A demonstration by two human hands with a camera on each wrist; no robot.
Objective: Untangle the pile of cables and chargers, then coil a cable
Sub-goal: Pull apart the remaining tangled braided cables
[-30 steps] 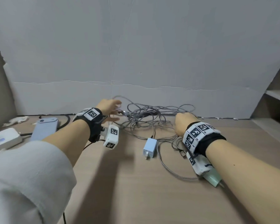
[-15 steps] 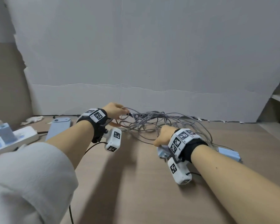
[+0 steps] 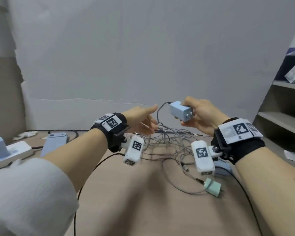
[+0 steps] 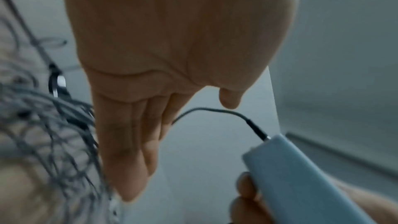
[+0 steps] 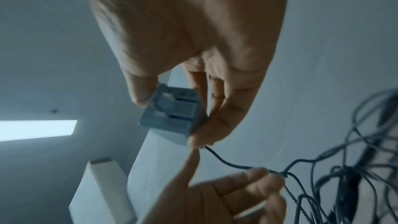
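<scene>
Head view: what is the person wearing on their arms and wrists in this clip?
Each wrist carries a black fabric strap with white panels printed with black square marker codes, on the left wrist band and on the right wrist band. A white, rounded box-shaped camera module with its own code hangs under each: left, right. Thin black cables trail from them. The left arm has a pale grey pushed-up sleeve; the right forearm is bare.

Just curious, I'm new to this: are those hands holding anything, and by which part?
The right hand grips the blue charger by its sides. The left hand is open, fingers touching its cable.
</scene>
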